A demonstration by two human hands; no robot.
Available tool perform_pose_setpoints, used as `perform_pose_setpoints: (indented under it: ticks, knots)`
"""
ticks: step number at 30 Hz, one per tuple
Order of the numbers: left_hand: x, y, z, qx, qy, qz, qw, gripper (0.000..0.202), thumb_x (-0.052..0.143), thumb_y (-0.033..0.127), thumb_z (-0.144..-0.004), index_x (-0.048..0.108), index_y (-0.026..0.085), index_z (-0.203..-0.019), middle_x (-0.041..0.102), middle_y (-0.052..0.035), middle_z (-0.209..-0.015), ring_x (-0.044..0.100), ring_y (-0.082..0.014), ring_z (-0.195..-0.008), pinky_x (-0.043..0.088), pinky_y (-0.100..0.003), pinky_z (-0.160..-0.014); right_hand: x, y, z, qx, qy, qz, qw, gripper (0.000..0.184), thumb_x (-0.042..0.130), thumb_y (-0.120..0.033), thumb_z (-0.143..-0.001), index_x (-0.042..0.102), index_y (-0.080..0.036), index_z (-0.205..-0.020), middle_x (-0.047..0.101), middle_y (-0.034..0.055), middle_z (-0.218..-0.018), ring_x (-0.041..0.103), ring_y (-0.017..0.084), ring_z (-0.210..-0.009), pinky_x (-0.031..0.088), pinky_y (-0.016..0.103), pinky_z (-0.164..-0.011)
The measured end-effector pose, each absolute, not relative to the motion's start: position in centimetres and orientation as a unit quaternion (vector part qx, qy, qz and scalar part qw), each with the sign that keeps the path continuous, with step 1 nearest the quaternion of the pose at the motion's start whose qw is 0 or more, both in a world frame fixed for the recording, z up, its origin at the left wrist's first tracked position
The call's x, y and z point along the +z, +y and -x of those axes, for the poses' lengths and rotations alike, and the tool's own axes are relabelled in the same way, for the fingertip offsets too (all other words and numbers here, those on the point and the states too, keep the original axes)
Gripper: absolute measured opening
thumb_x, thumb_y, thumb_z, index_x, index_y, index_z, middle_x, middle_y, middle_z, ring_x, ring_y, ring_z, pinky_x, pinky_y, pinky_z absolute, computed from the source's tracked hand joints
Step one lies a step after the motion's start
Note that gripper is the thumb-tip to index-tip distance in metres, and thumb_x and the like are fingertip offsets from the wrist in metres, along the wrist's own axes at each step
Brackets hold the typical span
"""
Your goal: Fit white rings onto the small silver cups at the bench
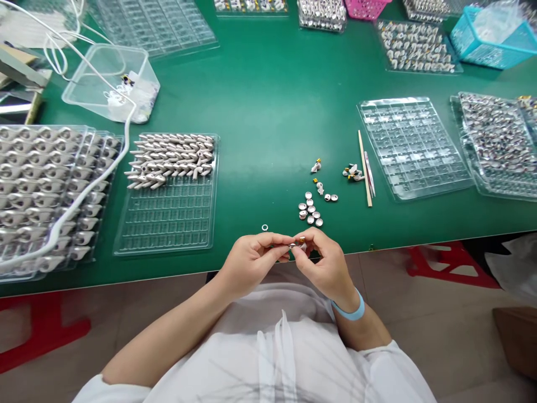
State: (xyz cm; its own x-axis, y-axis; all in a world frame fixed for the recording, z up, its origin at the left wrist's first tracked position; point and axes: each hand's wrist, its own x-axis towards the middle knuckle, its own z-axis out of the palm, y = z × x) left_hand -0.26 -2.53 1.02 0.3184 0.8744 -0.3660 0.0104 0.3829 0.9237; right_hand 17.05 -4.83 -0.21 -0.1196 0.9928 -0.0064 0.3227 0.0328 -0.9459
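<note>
At the near edge of the green table, my left hand (255, 258) and my right hand (325, 260) meet, both closed in a pinch. Between their fingertips is a small silvery part (292, 245); a bit of yellow shows by the right fingers. My fingers hide most of it. Just beyond my hands lies a group of small round metal caps (311, 209). A little ring (264, 228) rests beyond my left hand. Farther out are small pieces with yellow tabs (320, 187), and another small cluster (353, 172) lies to the right.
A wooden stick (364, 168) and tweezers (370, 174) lie to the right, beside a clear compartment tray (415, 148). On the left are a partly filled tray (168, 218), stacked trays of metal parts (37, 184), a plastic tub (111, 59) and a white cable (90, 190).
</note>
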Motion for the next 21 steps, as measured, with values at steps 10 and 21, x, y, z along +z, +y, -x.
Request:
perform_pose_setpoints:
  ticks: [10, 21]
  knots:
    - [1.23, -2.97, 0.07, 0.332, 0.481, -0.437, 0.684, 0.015, 0.069, 0.021, -0.081, 0.078, 0.014, -0.092, 0.078, -0.0045, -0.081, 0.074, -0.0161, -0.072, 0.062, -0.023, -0.070, -0.03, -4.52, -16.89, 0.485, -0.564, 0.546, 0.386, 0.008, 0.059, -0.016, -0.078, 0.053, -0.020, -0.079, 0.052, -0.0050, -0.068, 0.044, 0.007, -0.052, 0.036, 0.021, -0.047]
    - [1.52, -3.36, -0.14, 0.352, 0.478, -0.433, 0.678, 0.013, 0.069, 0.017, -0.080, 0.077, 0.014, -0.090, 0.077, -0.0049, -0.083, 0.074, -0.0163, -0.072, 0.064, -0.024, -0.070, -0.45, -4.31, -16.74, 0.538, -0.529, 0.530, 0.386, 0.013, 0.058, -0.019, -0.076, 0.046, -0.021, -0.075, 0.048, -0.0047, -0.069, 0.039, 0.008, -0.053, 0.031, 0.023, -0.047]
